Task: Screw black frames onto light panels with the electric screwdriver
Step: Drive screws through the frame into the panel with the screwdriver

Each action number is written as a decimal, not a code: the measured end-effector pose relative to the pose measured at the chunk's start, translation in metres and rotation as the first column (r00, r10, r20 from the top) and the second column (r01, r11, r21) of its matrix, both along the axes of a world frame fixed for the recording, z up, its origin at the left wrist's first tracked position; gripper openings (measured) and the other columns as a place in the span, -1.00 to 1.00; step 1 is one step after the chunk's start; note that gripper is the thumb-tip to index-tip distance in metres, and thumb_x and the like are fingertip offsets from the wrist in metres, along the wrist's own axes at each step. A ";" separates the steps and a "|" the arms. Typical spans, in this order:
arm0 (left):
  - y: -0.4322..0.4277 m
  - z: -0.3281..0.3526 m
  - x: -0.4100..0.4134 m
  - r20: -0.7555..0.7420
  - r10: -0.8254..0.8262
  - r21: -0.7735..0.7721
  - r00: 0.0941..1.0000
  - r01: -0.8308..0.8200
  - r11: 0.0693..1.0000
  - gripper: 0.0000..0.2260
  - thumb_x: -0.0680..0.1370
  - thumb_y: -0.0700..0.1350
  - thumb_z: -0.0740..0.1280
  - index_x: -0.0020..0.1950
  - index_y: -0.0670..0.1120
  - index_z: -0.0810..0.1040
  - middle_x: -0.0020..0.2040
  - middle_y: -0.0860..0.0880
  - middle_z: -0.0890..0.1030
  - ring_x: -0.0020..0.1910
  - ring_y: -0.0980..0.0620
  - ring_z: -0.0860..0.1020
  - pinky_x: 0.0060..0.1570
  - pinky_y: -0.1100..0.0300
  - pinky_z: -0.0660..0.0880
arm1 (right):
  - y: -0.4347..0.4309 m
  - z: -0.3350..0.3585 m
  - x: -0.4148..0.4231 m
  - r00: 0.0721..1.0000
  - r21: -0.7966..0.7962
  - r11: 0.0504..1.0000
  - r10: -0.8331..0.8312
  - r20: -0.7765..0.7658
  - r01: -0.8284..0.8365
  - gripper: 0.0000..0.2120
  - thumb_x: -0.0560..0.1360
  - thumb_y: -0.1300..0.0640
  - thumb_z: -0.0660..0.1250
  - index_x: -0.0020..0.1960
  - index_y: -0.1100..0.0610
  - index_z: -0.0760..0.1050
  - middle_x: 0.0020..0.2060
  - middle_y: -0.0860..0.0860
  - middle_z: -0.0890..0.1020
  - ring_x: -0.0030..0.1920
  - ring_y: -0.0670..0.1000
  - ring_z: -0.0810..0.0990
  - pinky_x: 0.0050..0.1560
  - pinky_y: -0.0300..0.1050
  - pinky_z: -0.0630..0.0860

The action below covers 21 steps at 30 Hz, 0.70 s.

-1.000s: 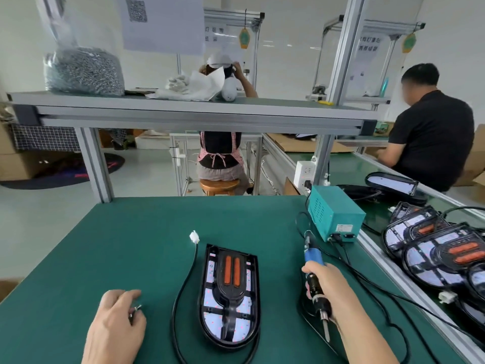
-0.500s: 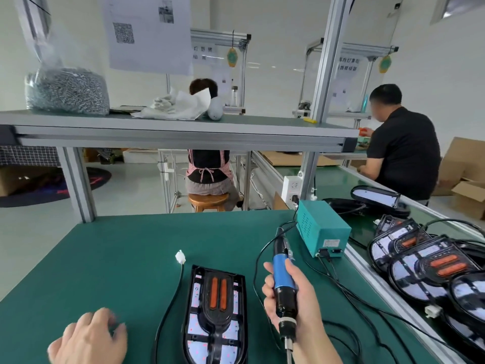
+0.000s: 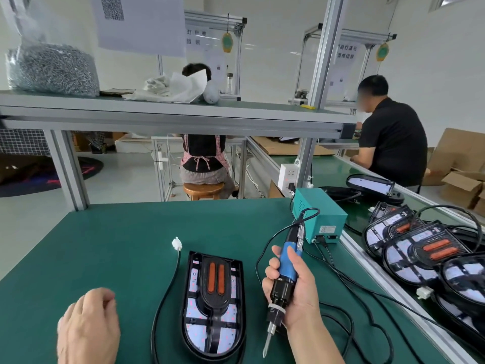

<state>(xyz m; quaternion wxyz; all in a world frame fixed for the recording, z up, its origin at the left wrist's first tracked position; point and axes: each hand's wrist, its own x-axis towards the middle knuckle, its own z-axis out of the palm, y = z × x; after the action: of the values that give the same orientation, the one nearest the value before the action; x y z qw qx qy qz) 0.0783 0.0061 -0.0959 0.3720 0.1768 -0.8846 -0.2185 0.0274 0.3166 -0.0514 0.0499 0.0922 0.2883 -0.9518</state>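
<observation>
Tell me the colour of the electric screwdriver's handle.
Blue, with a black lower section; the electric screwdriver shows best in the head view.

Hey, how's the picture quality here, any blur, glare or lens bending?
Head view: soft, even light, with faint shadows on the green table; the left hand is slightly motion-blurred, the right hand and electric screwdriver are sharp; the wide-angle lens tilts the shelf posts outward; no harsh glare on the light panel.

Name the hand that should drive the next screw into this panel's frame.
Right. The right hand grips the electric screwdriver, bit pointing down, just beside the light panel; the left hand holds no tool.
</observation>
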 end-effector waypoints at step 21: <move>0.105 0.064 0.031 -0.238 -0.472 0.761 0.849 0.465 0.452 -0.76 0.45 -0.47 0.44 -0.24 -0.14 0.72 -0.32 -0.09 0.71 -0.41 0.16 0.62 -0.32 0.48 0.52 | -0.033 0.060 0.004 0.994 0.091 0.990 -0.106 -0.029 0.108 -0.54 0.24 -0.01 0.54 0.02 0.15 0.47 -0.39 0.10 0.58 -0.43 0.07 0.62 -0.33 -0.12 0.60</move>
<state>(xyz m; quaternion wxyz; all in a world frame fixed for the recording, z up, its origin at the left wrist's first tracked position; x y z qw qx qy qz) 0.1091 0.1115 -0.0318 0.1746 0.0741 -0.7067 -0.6816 0.0313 0.2832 0.0090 -0.0092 0.0980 0.3272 -0.9398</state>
